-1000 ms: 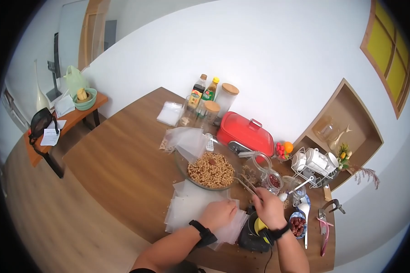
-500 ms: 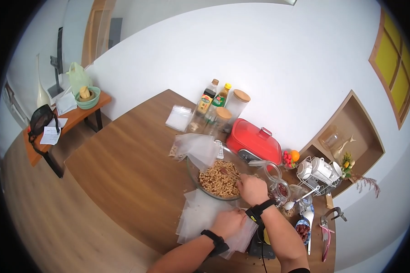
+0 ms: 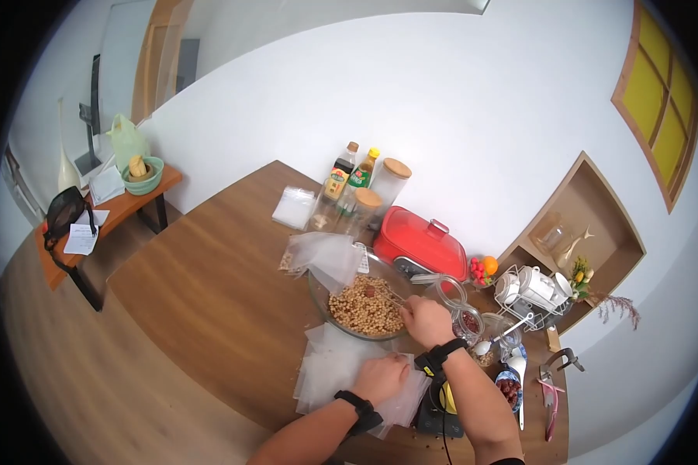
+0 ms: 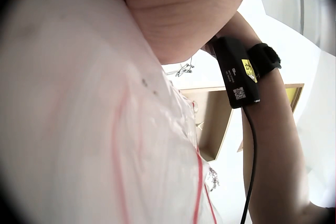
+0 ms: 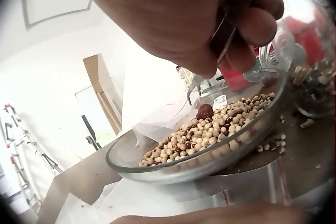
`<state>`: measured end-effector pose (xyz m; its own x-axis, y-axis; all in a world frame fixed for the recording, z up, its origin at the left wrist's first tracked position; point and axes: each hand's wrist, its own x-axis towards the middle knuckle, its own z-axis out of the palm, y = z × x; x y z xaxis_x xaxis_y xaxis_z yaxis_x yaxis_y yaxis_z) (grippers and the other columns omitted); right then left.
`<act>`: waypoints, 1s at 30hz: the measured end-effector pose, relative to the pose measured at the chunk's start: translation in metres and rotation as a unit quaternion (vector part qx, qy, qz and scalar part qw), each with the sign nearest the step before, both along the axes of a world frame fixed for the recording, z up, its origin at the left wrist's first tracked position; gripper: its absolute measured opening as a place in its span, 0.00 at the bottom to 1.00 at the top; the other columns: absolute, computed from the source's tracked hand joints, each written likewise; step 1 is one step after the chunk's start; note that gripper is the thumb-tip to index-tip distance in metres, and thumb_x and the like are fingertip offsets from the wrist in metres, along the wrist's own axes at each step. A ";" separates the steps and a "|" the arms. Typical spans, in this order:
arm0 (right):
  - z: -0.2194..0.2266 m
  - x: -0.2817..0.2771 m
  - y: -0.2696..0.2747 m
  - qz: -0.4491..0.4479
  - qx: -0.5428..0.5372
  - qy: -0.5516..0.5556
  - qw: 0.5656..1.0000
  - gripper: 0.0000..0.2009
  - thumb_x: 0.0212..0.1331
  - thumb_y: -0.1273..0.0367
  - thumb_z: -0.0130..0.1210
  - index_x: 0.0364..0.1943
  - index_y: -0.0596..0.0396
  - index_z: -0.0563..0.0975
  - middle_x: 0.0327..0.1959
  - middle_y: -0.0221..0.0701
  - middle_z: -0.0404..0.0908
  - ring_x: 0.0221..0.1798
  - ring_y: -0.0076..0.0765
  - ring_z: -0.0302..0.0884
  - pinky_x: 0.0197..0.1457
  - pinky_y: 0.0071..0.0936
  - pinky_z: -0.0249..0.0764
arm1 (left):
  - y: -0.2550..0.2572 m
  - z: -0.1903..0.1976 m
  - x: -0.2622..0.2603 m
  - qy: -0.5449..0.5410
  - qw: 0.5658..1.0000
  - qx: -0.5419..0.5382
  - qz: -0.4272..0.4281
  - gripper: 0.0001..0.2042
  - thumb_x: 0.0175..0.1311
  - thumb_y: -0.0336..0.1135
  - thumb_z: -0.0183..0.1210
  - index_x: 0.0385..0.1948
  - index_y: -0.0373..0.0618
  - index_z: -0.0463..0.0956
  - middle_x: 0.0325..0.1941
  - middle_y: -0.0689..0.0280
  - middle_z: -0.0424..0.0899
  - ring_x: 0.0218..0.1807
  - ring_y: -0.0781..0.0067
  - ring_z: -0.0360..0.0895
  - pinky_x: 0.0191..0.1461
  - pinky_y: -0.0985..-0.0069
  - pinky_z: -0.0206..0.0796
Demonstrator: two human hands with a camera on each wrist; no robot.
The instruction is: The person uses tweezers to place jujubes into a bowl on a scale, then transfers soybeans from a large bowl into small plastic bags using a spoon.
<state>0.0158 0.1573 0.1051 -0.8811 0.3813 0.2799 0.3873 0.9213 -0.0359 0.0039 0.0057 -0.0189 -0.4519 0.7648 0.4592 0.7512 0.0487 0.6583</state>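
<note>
My right hand (image 3: 428,322) grips metal tongs (image 3: 396,298) over the right side of a glass bowl (image 3: 318,298) of pale beans (image 3: 364,311). A dark red date (image 5: 205,111) lies on the beans, just below the tongs' tips in the right wrist view. Left of the scale, my left hand (image 3: 381,380) rests on a stack of clear plastic bags (image 3: 329,364); its fingertips are hidden, and whether it pinches a bag cannot be told. Red-striped bags (image 4: 152,145) fill much of the left wrist view.
A black scale (image 3: 434,422) with something yellow on it stands beside my right forearm. Glass jars (image 3: 467,322), a bowl of red dates (image 3: 509,387) and a cup rack (image 3: 531,294) are on the right. Behind are a red cooker (image 3: 423,240), bottles (image 3: 340,177) and more bags (image 3: 293,207).
My right hand has moved left with the tongs, from beside the scale to over the bowl. The left hand stays on the bags. The head view has shifted slightly.
</note>
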 end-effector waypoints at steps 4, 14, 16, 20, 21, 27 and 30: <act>0.002 -0.011 -0.006 -0.025 -0.019 -0.035 0.999 0.15 0.69 0.56 0.60 0.39 0.55 0.84 0.34 0.51 0.89 0.41 0.62 0.89 0.46 0.58 0.84 | -0.004 0.008 -0.001 0.010 1.000 -0.014 0.004 0.11 0.75 0.41 0.57 0.39 0.45 0.84 0.39 0.55 0.89 0.38 0.51 0.89 0.43 0.54 0.80; -0.017 -0.019 0.000 -0.061 -0.011 -0.043 0.997 0.15 0.67 0.55 0.62 0.39 0.51 0.87 0.35 0.49 0.90 0.41 0.62 0.89 0.47 0.58 0.84 | -0.002 0.006 -0.001 0.008 0.999 -0.039 0.005 0.12 0.73 0.42 0.60 0.36 0.44 0.85 0.37 0.57 0.89 0.37 0.51 0.89 0.42 0.55 0.81; -0.017 -0.018 0.000 -0.058 -0.017 -0.029 0.998 0.14 0.68 0.55 0.62 0.39 0.51 0.86 0.35 0.48 0.89 0.41 0.62 0.89 0.47 0.57 0.84 | -0.002 0.007 -0.002 0.005 0.999 -0.046 0.006 0.12 0.73 0.42 0.60 0.36 0.44 0.85 0.37 0.57 0.89 0.37 0.51 0.89 0.43 0.54 0.81; -0.008 -0.007 -0.001 -0.047 -0.033 0.005 0.998 0.14 0.69 0.57 0.61 0.40 0.53 0.85 0.33 0.49 0.89 0.39 0.63 0.89 0.44 0.58 0.83 | -0.002 0.008 -0.003 -0.021 0.999 -0.032 0.000 0.11 0.73 0.41 0.60 0.39 0.45 0.86 0.39 0.56 0.90 0.39 0.49 0.89 0.45 0.53 0.80; -0.005 -0.003 -0.001 -0.043 -0.037 0.013 0.998 0.14 0.70 0.57 0.60 0.41 0.53 0.85 0.33 0.49 0.89 0.39 0.63 0.89 0.43 0.58 0.83 | -0.001 0.006 -0.002 -0.029 0.999 -0.022 0.002 0.11 0.73 0.41 0.60 0.40 0.46 0.86 0.39 0.56 0.90 0.39 0.49 0.89 0.45 0.52 0.80; 0.012 0.062 -0.014 -0.053 -0.079 0.082 0.992 0.13 0.69 0.57 0.64 0.43 0.51 0.85 0.32 0.46 0.89 0.38 0.61 0.88 0.42 0.56 0.82 | -0.003 0.008 -0.002 -0.044 0.999 -0.013 0.005 0.10 0.73 0.41 0.59 0.42 0.48 0.86 0.41 0.56 0.90 0.41 0.46 0.88 0.46 0.50 0.79; 0.024 0.117 -0.025 -0.068 -0.125 0.133 0.981 0.11 0.69 0.60 0.65 0.44 0.51 0.86 0.32 0.45 0.88 0.38 0.61 0.88 0.41 0.53 0.81 | -0.004 0.015 -0.002 -0.052 0.999 -0.013 0.003 0.10 0.74 0.40 0.58 0.40 0.47 0.85 0.40 0.54 0.90 0.41 0.43 0.87 0.45 0.48 0.78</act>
